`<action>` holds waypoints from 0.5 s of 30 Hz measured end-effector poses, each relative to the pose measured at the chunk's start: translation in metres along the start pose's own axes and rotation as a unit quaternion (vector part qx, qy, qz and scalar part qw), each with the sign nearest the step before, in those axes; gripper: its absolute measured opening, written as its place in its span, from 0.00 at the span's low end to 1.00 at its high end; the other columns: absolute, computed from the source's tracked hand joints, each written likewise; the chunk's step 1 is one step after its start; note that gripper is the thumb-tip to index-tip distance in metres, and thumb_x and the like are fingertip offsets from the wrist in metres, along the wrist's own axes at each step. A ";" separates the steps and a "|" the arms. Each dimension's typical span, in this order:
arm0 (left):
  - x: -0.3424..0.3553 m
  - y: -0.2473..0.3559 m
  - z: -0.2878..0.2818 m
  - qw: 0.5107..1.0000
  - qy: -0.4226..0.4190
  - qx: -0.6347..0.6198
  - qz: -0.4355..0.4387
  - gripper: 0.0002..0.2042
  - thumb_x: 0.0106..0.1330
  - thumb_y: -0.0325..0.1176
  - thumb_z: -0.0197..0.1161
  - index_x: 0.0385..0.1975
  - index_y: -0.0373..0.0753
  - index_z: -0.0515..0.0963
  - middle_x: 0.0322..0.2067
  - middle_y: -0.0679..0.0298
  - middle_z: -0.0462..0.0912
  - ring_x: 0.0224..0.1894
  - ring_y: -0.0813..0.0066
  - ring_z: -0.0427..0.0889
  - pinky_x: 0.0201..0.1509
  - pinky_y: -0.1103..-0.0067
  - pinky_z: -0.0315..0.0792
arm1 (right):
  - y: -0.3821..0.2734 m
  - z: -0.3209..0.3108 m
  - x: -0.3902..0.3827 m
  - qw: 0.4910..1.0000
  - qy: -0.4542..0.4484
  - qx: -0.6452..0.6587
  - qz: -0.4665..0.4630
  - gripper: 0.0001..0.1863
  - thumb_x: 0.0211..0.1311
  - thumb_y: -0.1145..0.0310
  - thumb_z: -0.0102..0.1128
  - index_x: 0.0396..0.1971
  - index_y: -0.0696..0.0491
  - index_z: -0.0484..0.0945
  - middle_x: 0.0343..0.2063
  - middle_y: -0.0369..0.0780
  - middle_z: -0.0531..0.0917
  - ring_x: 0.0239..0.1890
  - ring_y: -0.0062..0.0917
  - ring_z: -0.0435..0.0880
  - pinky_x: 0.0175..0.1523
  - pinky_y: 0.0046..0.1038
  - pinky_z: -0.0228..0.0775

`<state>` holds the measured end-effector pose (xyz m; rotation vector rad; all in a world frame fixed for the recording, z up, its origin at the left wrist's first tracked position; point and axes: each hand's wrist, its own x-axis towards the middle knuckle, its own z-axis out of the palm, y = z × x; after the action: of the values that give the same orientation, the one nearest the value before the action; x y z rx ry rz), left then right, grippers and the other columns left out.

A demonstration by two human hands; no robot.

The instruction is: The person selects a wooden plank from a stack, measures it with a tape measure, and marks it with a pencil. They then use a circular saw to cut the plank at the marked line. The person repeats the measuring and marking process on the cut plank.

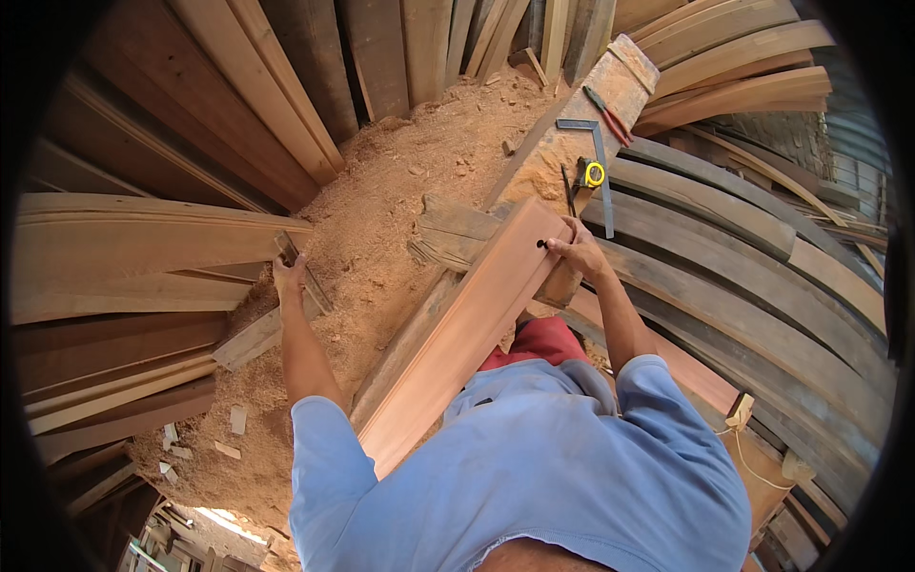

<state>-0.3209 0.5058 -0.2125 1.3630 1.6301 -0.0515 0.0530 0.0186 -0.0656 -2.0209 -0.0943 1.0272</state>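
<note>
My left hand (289, 274) grips a short, narrow wooden strip (315, 291) at the left, beside stacked boards. My right hand (579, 250) is closed on the far end of a pale reddish plank (457, 329), near a small dark spot or object I cannot make out. The plank lies diagonally over rough grey timber (456, 229). Beyond it, a dusty bench board (631, 67) carries red-handled pliers (607, 116), a metal square (599, 148), a yellow tape measure (592, 174) and a slim dark tool (567, 188).
Stacks of boards (133, 238) surround me at the left, back and right (734, 248). Sawdust (381, 181) and small offcuts cover the floor. A loose board (253, 343) lies below my left hand, and a pale cord (762, 481) hangs at the lower right.
</note>
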 end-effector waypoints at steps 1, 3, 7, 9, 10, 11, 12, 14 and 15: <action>-0.001 0.001 -0.002 0.999 0.021 0.050 -0.003 0.38 0.63 0.40 0.73 0.69 0.31 0.63 0.62 0.44 0.75 0.62 0.54 0.78 0.61 0.62 0.73 | -0.015 0.005 -0.007 1.000 -0.006 0.002 0.024 0.49 0.53 0.62 0.81 0.70 0.63 0.62 0.58 0.48 0.79 0.60 0.31 0.78 0.66 0.32 0.69; -0.009 0.000 -0.001 0.995 0.021 0.095 -0.030 0.32 0.62 0.40 0.74 0.63 0.30 0.70 0.55 0.47 0.81 0.55 0.55 0.82 0.56 0.62 0.75 | 0.000 0.002 0.000 0.997 -0.043 0.051 0.030 0.47 0.56 0.60 0.79 0.70 0.62 0.62 0.61 0.48 0.76 0.62 0.31 0.76 0.67 0.32 0.68; -0.008 -0.050 -0.006 0.994 0.083 0.058 -0.044 0.25 0.60 0.39 0.73 0.50 0.29 0.74 0.41 0.52 0.85 0.39 0.60 0.83 0.47 0.65 0.77 | 0.012 -0.006 0.018 0.985 -0.030 0.161 0.060 0.45 0.63 0.54 0.72 0.72 0.60 0.61 0.65 0.48 0.72 0.63 0.31 0.73 0.67 0.33 0.66; -0.029 -0.064 -0.009 0.993 0.118 -0.019 0.004 0.20 0.62 0.36 0.72 0.46 0.32 0.74 0.41 0.53 0.85 0.38 0.64 0.83 0.45 0.67 0.77 | 0.020 -0.013 0.022 0.975 0.050 0.201 0.086 0.43 0.65 0.50 0.69 0.71 0.60 0.62 0.66 0.47 0.71 0.63 0.32 0.73 0.66 0.34 0.65; -0.059 -0.054 -0.010 0.990 0.105 -0.083 0.034 0.16 0.63 0.33 0.71 0.45 0.35 0.74 0.44 0.53 0.85 0.41 0.66 0.84 0.45 0.67 0.78 | 0.029 -0.020 0.021 0.965 0.096 0.223 0.103 0.43 0.66 0.48 0.67 0.71 0.60 0.63 0.67 0.47 0.71 0.63 0.32 0.73 0.66 0.35 0.65; -0.086 -0.043 -0.011 0.981 0.101 -0.156 0.058 0.14 0.65 0.31 0.70 0.45 0.36 0.73 0.47 0.53 0.84 0.44 0.65 0.84 0.47 0.66 0.79 | 0.059 -0.037 0.023 0.955 0.167 0.223 0.100 0.33 0.67 0.53 0.68 0.66 0.54 0.72 0.50 0.35 0.83 0.46 0.26 0.81 0.49 0.32 0.73; -0.113 -0.039 -0.015 0.965 0.105 -0.229 0.079 0.13 0.66 0.29 0.70 0.45 0.38 0.73 0.50 0.53 0.83 0.48 0.64 0.84 0.49 0.65 0.80 | 0.075 -0.047 0.021 0.976 0.178 0.094 0.079 0.31 0.68 0.54 0.67 0.65 0.54 0.73 0.48 0.36 0.83 0.44 0.26 0.81 0.48 0.32 0.74; -0.151 -0.041 -0.025 0.924 0.119 -0.339 0.134 0.11 0.68 0.25 0.67 0.44 0.40 0.72 0.55 0.54 0.81 0.55 0.61 0.82 0.54 0.61 0.80 | 0.091 -0.051 0.010 0.967 0.188 -0.169 0.021 0.28 0.68 0.56 0.65 0.63 0.55 0.75 0.46 0.36 0.83 0.41 0.26 0.81 0.45 0.33 0.74; -0.165 -0.042 -0.029 0.904 0.125 -0.374 0.166 0.10 0.69 0.24 0.66 0.44 0.41 0.72 0.57 0.55 0.79 0.58 0.59 0.80 0.56 0.59 0.80 | 0.096 -0.047 0.006 0.984 0.139 -0.104 0.048 0.28 0.68 0.56 0.65 0.63 0.55 0.74 0.47 0.38 0.83 0.43 0.27 0.81 0.47 0.34 0.74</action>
<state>-0.3886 0.3863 -0.1075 1.0294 1.3657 0.8960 0.0622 -0.0715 -0.1236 -2.3611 0.0468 0.8109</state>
